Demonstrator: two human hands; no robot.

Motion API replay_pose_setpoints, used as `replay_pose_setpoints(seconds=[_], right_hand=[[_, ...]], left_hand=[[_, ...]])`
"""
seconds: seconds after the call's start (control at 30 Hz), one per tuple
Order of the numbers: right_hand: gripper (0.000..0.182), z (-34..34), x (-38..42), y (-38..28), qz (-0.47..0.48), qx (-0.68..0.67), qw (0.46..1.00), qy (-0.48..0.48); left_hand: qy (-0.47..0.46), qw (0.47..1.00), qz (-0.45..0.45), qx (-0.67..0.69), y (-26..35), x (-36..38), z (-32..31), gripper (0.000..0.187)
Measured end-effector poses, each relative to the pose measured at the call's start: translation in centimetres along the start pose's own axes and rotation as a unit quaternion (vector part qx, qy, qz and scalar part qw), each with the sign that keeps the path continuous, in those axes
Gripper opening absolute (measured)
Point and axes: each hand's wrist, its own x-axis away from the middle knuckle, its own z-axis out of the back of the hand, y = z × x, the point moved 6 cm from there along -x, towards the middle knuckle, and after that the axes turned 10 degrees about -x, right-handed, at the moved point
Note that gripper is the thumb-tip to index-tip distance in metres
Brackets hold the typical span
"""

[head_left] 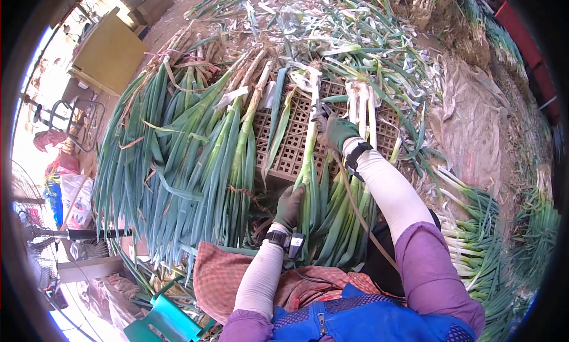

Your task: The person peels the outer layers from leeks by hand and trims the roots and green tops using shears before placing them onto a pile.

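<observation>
One green onion, gripped by the left hand, passes beside the right hand clutching a tool

I find a passage for a hand over the brown lattice crate, between the left heap of green onions and the held green onion; some loose leaves lie across it. The left hand partly closes its near end, and the right hand borders its right side. Further right, white stalks and a slanting brown hose obstruct me. At far right, the wrinkled cloth offers wider room.
</observation>
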Motion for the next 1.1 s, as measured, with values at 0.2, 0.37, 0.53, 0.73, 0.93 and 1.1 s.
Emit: replay_pose_setpoints(seconds=[0.2, 0.37, 0.53, 0.73, 0.93, 1.1], right_hand=[[0.078, -3.4, 3.6, -0.8, 0.059, 0.171, 0.976, -0.124], [0.068, -2.3, 4.9, 3.6, 0.019, 0.112, 0.99, -0.079], [0.069, -1.3, 10.2, 5.2, -0.047, 0.049, 0.993, -0.094], [0.081, -5.4, 14.6, 2.9, 0.012, -0.105, 0.978, -0.18], [0.082, -6.6, 14.1, 3.7, 0.015, -0.068, 0.988, -0.138], [0.084, -6.7, 13.6, 4.7, -0.001, -0.058, 0.989, -0.133]], left_hand=[[-0.008, 0.969, -0.043, -0.244, -1.0, 0.1, -1.0, 0.041], [-0.084, 0.928, -0.079, -0.354, 4.9, 0.2, -0.2, 0.041], [0.33, 0.667, -0.227, -0.628, 14.9, -2.3, 8.8, 0.047], [0.311, 0.54, -0.111, -0.774, 15.2, -6.9, 11.4, 0.077], [0.276, 0.575, 0.032, -0.769, 18.1, -6.3, 9.6, 0.079], [0.247, 0.558, -0.04, -0.791, 18.8, -8.2, 9.0, 0.065]])
